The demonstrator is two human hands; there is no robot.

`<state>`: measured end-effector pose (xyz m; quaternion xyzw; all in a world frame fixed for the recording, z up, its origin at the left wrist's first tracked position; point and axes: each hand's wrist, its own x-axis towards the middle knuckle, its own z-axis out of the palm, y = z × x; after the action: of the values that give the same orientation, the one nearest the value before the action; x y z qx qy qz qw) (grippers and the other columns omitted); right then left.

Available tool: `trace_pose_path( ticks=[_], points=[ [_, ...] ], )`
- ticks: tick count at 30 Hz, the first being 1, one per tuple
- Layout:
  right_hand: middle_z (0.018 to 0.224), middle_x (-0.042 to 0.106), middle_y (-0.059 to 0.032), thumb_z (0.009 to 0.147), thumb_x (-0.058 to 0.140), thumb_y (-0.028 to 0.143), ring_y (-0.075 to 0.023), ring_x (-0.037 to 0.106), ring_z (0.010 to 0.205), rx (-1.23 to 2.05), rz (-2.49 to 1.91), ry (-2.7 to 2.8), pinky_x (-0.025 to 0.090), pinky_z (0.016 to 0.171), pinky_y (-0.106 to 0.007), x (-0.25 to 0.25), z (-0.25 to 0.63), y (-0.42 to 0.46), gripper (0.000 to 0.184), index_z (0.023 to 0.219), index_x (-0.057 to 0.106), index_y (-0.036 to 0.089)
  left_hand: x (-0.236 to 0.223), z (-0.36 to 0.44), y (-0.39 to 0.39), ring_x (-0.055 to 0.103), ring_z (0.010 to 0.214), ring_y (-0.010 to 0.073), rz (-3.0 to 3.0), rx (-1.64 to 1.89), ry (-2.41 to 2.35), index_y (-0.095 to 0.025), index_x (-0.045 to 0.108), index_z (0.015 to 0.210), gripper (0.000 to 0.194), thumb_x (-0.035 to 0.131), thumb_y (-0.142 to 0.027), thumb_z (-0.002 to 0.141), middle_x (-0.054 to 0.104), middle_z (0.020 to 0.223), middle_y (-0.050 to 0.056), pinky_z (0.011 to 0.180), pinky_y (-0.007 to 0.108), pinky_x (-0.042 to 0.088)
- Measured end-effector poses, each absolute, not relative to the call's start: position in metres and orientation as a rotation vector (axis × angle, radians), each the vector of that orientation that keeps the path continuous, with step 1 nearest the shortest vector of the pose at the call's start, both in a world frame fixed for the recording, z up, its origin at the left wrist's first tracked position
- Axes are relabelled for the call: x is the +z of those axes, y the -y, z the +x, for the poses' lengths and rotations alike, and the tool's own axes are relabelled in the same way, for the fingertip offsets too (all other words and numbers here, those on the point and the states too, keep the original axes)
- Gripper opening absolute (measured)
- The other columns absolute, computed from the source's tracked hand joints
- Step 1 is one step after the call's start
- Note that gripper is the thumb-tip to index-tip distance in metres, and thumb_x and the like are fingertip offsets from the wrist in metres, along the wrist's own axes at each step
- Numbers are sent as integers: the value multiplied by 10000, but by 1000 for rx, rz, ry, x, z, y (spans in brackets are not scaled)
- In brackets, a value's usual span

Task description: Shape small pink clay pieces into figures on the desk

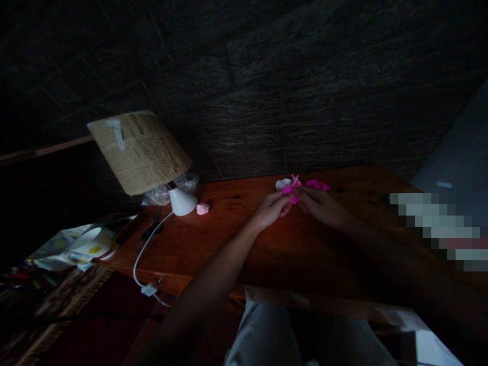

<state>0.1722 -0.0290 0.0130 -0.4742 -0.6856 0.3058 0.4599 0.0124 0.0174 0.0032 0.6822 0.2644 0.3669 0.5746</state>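
My left hand and my right hand meet over the far part of the wooden table. Between their fingertips is a bright pink piece, thin and soft-looking like modelling clay. Both hands are closed on it, the left from the left side and the right from the other. Just behind it stands a small light pink figure with thin upright points. To its left lies a whitish, rounded piece. A second bright pink flat piece with a wavy edge rests beyond my right hand.
A lamp with a newsprint shade and white base stands at the left, beside a pale pink lump. Dark scissors lie near its white cord. A white cup is further left. The dark wall backs the table.
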Motion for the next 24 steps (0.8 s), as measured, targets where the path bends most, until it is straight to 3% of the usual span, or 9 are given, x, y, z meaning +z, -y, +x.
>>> trace_pose_path(
  ticks=[7,12,19,24],
  points=[
    [622,597,-11,806,555,684,-153,536,531,804,-1243,1665,415,521,-299,11,175,29,493,767,633,198,2,10,-25,451,463,54,1643,967,-726,-174,541,740,386,660,-533,817,540,589,-46,446,201,317],
    [796,727,-65,719,708,623,-190,656,691,916,-1181,1576,507,586,-303,12,181,26,456,876,738,196,-3,10,-28,496,496,62,1659,928,-747,-167,561,775,367,644,-519,836,570,619,-35,452,193,345],
    [771,749,-46,701,768,510,-176,643,678,950,-1154,1601,533,640,-313,11,182,24,331,827,784,203,-2,8,-27,472,475,54,1731,919,-701,-160,547,736,353,624,-480,864,550,586,-47,469,196,355],
    [784,749,-63,717,752,518,-200,661,731,879,-1171,1566,515,625,-315,19,178,27,342,823,781,194,-1,14,-25,461,449,49,1630,980,-759,-162,537,750,326,619,-445,889,550,583,-50,454,198,345]
  ],
)
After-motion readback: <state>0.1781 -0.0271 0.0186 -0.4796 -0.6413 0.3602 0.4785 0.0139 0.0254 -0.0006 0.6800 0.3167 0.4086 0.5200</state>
